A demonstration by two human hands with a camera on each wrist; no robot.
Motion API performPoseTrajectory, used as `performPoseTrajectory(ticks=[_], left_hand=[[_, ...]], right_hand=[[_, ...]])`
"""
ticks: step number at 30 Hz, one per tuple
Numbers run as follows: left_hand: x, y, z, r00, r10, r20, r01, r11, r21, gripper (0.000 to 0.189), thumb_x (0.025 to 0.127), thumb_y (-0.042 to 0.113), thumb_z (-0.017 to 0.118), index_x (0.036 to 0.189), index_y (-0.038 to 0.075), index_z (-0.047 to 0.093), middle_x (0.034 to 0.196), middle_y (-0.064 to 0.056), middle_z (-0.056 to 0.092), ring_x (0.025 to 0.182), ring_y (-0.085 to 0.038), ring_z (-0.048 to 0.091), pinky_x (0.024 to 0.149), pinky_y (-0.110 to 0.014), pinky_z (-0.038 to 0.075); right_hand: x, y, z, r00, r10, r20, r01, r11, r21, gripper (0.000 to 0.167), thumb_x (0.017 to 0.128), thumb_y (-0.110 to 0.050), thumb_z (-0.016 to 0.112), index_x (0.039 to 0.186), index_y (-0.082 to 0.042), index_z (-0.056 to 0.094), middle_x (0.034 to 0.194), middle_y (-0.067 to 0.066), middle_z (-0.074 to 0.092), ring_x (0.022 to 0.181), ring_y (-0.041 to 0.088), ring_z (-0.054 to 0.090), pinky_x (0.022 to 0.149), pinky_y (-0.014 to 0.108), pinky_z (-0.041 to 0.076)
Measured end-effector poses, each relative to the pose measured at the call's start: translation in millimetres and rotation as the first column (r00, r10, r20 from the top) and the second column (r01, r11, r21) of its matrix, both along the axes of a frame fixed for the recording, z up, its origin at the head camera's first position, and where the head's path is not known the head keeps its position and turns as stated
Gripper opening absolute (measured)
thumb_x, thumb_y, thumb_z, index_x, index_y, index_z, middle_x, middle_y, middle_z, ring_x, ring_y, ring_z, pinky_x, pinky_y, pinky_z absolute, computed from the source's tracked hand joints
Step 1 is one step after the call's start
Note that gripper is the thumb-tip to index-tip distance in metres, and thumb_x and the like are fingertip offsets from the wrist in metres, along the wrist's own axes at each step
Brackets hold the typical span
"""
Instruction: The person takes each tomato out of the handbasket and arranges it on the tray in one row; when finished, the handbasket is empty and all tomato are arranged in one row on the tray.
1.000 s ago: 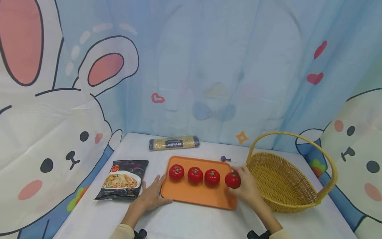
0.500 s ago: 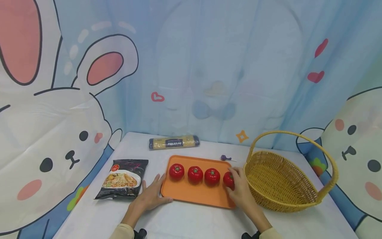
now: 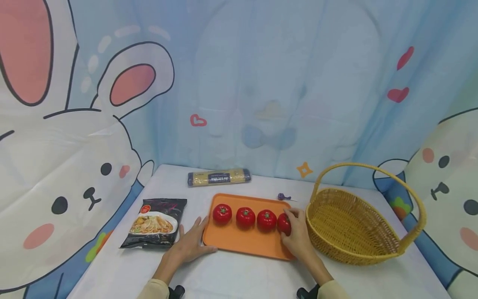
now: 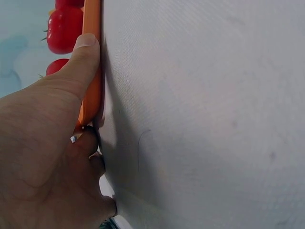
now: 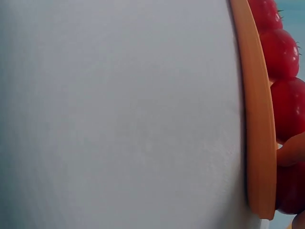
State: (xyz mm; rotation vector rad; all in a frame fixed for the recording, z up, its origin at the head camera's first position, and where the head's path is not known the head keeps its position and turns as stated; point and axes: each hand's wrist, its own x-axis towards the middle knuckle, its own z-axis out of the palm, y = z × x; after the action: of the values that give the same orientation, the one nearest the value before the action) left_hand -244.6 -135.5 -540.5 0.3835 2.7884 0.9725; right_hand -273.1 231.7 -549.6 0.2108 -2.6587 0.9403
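Observation:
Several red tomatoes with green stems stand in a row on an orange tray. My right hand holds the rightmost tomato between thumb and fingers, close beside its neighbour; the fingers cover its right side. In the right wrist view, the thumb lies across the held tomato, just inside the tray rim. My left hand rests at the tray's left front corner with fingers spread. Its thumb presses the front rim in the left wrist view.
A yellow wicker basket with a tall handle stands right of the tray. A black noodle packet lies at the left. Behind the tray are a long spaghetti pack and a small purple object with a thin pointed end.
My right hand has moved left with the tomato, from the tray's right edge to beside the other tomatoes. The left hand has stayed at the tray corner.

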Motion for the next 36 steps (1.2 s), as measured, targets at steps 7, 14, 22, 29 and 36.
performPoseTrajectory(ticks=[7,14,22,29,36], left_hand=[[1.3,1.0,2.8,1.0,0.006,0.001,-0.006,1.0,-0.002,0.108,0.087,0.047,0.089,0.169,0.005,0.033,0.171,-0.023,0.036,0.164,-0.041,0.022,0.124,-0.079,-0.01],[0.7,0.3,1.0,1.0,0.008,0.001,-0.008,1.0,-0.011,0.108,0.088,0.047,0.088,0.169,0.003,0.032,0.171,-0.025,0.035,0.164,-0.043,0.022,0.124,-0.079,-0.011],[2.2,2.1,0.3,1.0,0.001,-0.008,-0.001,1.0,0.004,0.108,0.087,0.047,0.089,0.169,0.004,0.032,0.171,-0.025,0.036,0.164,-0.043,0.022,0.124,-0.078,-0.011],[2.0,3.3,1.3,1.0,0.001,-0.01,-0.001,1.0,-0.005,0.108,0.087,0.047,0.089,0.169,0.004,0.033,0.171,-0.024,0.036,0.164,-0.042,0.023,0.124,-0.079,-0.01],[0.4,3.1,-5.0,1.0,-0.017,-0.019,0.017,1.0,0.009,0.109,0.087,0.049,0.088,0.168,0.003,0.032,0.171,-0.027,0.035,0.163,-0.045,0.022,0.124,-0.078,-0.012]], right_hand=[[-2.5,-0.5,-2.5,0.998,-0.039,0.058,0.042,0.999,-0.036,0.075,0.081,0.012,0.084,0.149,0.002,0.053,0.149,0.029,0.045,0.143,0.051,0.048,0.121,0.068,0.039],[-7.0,-0.2,-0.2,0.994,-0.028,0.11,0.031,0.999,-0.029,0.074,0.083,0.009,0.083,0.15,0.0,0.052,0.148,0.03,0.051,0.141,0.051,0.05,0.118,0.07,0.041],[-4.3,-1.7,1.0,0.99,-0.023,0.141,0.029,0.999,-0.039,0.075,0.084,0.009,0.083,0.151,-0.002,0.051,0.149,0.03,0.05,0.142,0.051,0.049,0.119,0.071,0.039],[-2.5,-1.2,-0.1,0.988,-0.039,0.151,0.045,0.998,-0.038,0.075,0.085,0.007,0.083,0.151,-0.004,0.05,0.15,0.028,0.05,0.143,0.05,0.048,0.12,0.07,0.039],[0.8,3.4,-2.4,0.992,-0.036,0.119,0.039,0.999,-0.029,0.085,0.083,0.005,0.087,0.157,-0.001,0.045,0.156,0.028,0.048,0.147,0.05,0.046,0.121,0.068,0.038]])
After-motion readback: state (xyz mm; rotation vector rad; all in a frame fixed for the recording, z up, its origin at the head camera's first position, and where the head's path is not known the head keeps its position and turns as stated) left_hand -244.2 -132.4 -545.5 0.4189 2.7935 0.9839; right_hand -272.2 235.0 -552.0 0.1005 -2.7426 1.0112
